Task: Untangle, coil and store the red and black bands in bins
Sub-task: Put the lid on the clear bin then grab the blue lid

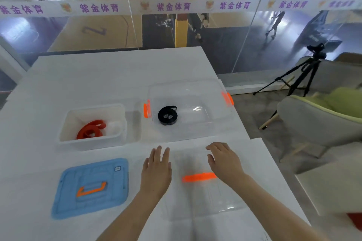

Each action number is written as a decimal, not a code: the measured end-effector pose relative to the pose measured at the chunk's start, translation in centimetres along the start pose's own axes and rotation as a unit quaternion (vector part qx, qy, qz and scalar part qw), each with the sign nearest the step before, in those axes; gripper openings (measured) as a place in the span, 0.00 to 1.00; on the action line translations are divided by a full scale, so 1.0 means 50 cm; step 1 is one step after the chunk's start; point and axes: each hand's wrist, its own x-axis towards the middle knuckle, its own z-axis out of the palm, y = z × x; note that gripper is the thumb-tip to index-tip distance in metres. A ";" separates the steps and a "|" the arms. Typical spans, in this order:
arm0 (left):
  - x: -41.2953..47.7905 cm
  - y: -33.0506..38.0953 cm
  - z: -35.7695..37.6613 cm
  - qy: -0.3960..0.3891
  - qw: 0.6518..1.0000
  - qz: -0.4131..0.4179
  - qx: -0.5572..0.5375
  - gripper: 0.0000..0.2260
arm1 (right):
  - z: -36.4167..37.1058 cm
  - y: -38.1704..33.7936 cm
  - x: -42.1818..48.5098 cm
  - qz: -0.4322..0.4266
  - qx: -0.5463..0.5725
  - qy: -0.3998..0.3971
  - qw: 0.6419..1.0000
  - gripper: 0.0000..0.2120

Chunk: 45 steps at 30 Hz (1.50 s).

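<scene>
1. The left hand (156, 170) is at the left edge of the clear lid (203, 205), palm down, with its fingers straight and close together, holding nothing.
2. The right hand (224, 160) is over the far right part of the clear lid. Its fingers are a little bent and spread, and they grip nothing. Whether the hands press the lid or only hover cannot be told.
3. The clear bin (195, 131) stands just beyond the clear lid, straight ahead of both sets of fingertips. Its long side runs left to right, parallel to the lid's orange handle (198, 177).
4. The black band (167, 115) lies coiled in the left part of the clear bin, so the left hand is nearer to it.
5. The red band (90, 130) lies coiled in the white bin (92, 143), beyond the clear lid and to its left.
6. The blue lid (66, 191) lies flat to the left of the clear lid.
7. Count: two bands, two bins, two lids. Both bands are stored, so probably closing the clear bin is next: the lid must go forward, and both hands are equally placed for it.
</scene>
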 end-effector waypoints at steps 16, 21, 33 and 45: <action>-0.058 -0.005 0.238 -0.192 0.962 -0.180 -0.075 0.30 | 0.157 0.228 -0.145 0.205 -0.035 -0.245 0.947 0.26; -0.046 0.009 0.241 -0.142 0.945 -0.249 -0.161 0.31 | 0.188 0.254 -0.142 0.248 0.069 -0.233 0.938 0.27; -0.130 0.062 0.135 0.008 0.905 -0.264 -0.333 0.29 | 0.097 0.222 -0.213 0.263 0.175 -0.059 0.947 0.23; -0.030 0.063 -0.005 0.123 0.920 -0.166 -0.332 0.27 | -0.010 0.152 -0.075 0.210 0.247 0.108 0.940 0.17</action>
